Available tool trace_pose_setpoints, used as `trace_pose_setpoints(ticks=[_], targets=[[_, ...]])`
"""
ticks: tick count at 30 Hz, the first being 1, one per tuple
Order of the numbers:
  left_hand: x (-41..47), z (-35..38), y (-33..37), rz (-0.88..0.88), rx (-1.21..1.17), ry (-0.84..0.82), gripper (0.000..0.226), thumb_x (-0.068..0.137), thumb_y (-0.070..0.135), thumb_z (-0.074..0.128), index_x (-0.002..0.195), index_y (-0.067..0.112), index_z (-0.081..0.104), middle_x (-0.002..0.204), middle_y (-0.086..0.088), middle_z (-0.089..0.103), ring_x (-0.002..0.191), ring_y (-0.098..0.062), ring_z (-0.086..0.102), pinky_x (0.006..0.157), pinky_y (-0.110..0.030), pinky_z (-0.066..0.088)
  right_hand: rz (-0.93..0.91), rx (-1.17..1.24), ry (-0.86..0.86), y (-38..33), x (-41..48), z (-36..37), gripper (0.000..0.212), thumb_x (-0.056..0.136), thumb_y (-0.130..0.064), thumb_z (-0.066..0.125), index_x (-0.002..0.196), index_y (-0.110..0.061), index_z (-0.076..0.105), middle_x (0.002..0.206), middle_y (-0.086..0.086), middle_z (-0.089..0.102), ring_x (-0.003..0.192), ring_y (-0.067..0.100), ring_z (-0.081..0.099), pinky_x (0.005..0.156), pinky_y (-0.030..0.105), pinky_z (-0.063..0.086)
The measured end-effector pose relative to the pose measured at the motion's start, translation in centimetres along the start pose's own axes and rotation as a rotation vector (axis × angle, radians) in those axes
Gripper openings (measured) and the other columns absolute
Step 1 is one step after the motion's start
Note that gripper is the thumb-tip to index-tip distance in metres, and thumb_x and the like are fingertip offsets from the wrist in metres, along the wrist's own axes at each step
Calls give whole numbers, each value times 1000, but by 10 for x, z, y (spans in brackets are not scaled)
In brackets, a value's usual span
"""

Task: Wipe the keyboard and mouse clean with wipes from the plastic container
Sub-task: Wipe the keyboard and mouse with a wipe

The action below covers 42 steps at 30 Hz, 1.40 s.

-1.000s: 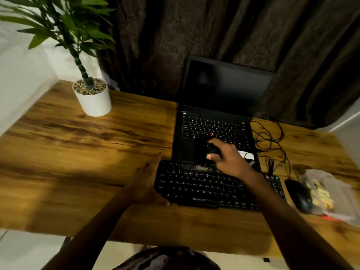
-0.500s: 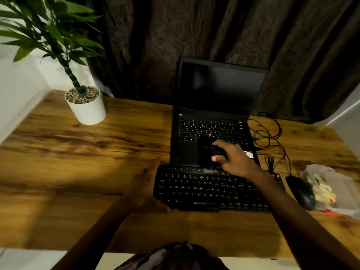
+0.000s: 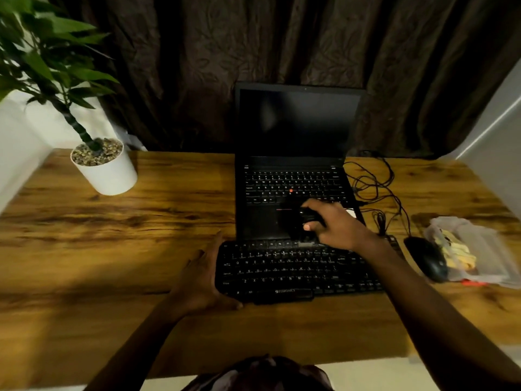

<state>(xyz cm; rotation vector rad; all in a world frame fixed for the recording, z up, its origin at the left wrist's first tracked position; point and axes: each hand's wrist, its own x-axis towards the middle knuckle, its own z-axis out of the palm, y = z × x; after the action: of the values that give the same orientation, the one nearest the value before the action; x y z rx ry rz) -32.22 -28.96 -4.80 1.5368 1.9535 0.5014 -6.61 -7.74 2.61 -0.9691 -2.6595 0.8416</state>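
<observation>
Two bare hands work at a wooden table point(image 3: 112, 249) under dim light. A black keyboard point(image 3: 296, 273) lies at the near middle, its far edge touching the front of an open laptop point(image 3: 293, 176) with a dark screen. The left hand point(image 3: 201, 280) lies open and flat against the keyboard's left end, thumb along its near corner, bracing it rather than gripping. The right hand point(image 3: 335, 225) hovers over the laptop's palm rest, just beyond the keyboard, fingers curled around something small and dark; whether that is a wipe I cannot tell.

A black mouse point(image 3: 427, 259) sits to the right of the keyboard, near but apart from it, its cable point(image 3: 377, 190) looping toward the laptop. Just beside the mouse, farther right, lies a clear plastic container point(image 3: 479, 249) with yellow contents, too blurred to tell whether it is open. A potted plant point(image 3: 105, 167) stands at the far left.

The keyboard looks light and stiff, likely to slide on the smooth wood, so pinning one end while wiping suits it; its keys probably give under pressure, so gentle strokes seem wise. The mouse is smooth and rounded, best held by its sides. A wipe would be soft and limp, pinched by a corner.
</observation>
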Motion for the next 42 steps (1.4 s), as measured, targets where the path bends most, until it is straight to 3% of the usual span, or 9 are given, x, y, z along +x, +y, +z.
trace_pose_setpoints(ticks=[3, 9, 13, 17, 21, 25, 29, 37, 42], targets=[[0, 0, -1, -1, 10, 14, 158, 34, 84, 79, 153, 38, -15, 155, 9, 34, 136, -24, 35, 113, -48, 31, 26, 11, -1, 5, -2, -6, 32, 91, -13, 65, 121, -23, 54, 92, 3, 67, 78, 12, 66, 62, 27, 57], [1, 2, -3, 8, -9, 29, 155, 31, 83, 78, 146, 50, -20, 153, 13, 34, 137, -21, 35, 112, -48, 32, 53, -71, 21, 24, -18, -28, 32, 92, -19, 66, 122, -16, 56, 93, 2, 68, 84, 14, 67, 65, 17, 50], [1, 0, 0, 25, -13, 32, 153, 31, 86, 77, 149, 46, -13, 151, 12, 37, 133, -20, 38, 108, -46, 35, 54, -57, 20, 19, -13, -21, 33, 92, -13, 66, 122, -18, 55, 92, 0, 67, 81, 10, 66, 61, 16, 51], [0, 1, -1, 33, -36, 34, 153, 32, 83, 80, 152, 43, -7, 148, 13, 40, 132, -19, 39, 107, -47, 37, 43, -2, 3, 13, -8, -13, 31, 91, -11, 66, 119, -19, 55, 91, 0, 67, 78, 9, 66, 59, 21, 54], [0, 2, -4, 17, -24, 29, 155, 33, 83, 80, 151, 44, -13, 153, 12, 35, 136, -22, 38, 111, -49, 35, 57, -29, 3, 27, -18, -29, 30, 91, -13, 67, 119, -17, 57, 97, 3, 68, 86, 12, 66, 70, 34, 58], [-1, 2, -3, 21, -36, 27, 154, 34, 82, 79, 148, 48, -19, 156, 12, 31, 137, -23, 34, 112, -50, 31, 115, -56, -5, 35, -27, -39, 33, 91, -11, 66, 121, -21, 55, 99, 1, 68, 89, 11, 66, 67, 20, 52], [-1, 1, -1, 36, -44, 27, 155, 35, 79, 82, 152, 42, -14, 155, 13, 32, 136, -23, 35, 111, -48, 32, 71, -41, 16, 26, -20, -27, 30, 91, -11, 67, 119, -18, 56, 92, -3, 67, 77, 0, 63, 60, 9, 48], [-1, 0, 0, 33, -38, 32, 154, 35, 77, 83, 153, 42, -9, 149, 12, 38, 132, -20, 39, 107, -46, 37, 12, 19, 34, 21, -18, -24, 27, 93, -22, 66, 117, -13, 58, 91, 1, 69, 79, 5, 65, 60, 13, 50], [-2, -1, 1, 47, -38, 35, 152, 36, 78, 82, 150, 44, -12, 149, 12, 39, 132, -20, 38, 108, -46, 36, 48, -39, 37, 26, -27, -32, 30, 94, -26, 64, 120, -15, 57, 93, 1, 69, 82, 4, 65, 65, 24, 56]])
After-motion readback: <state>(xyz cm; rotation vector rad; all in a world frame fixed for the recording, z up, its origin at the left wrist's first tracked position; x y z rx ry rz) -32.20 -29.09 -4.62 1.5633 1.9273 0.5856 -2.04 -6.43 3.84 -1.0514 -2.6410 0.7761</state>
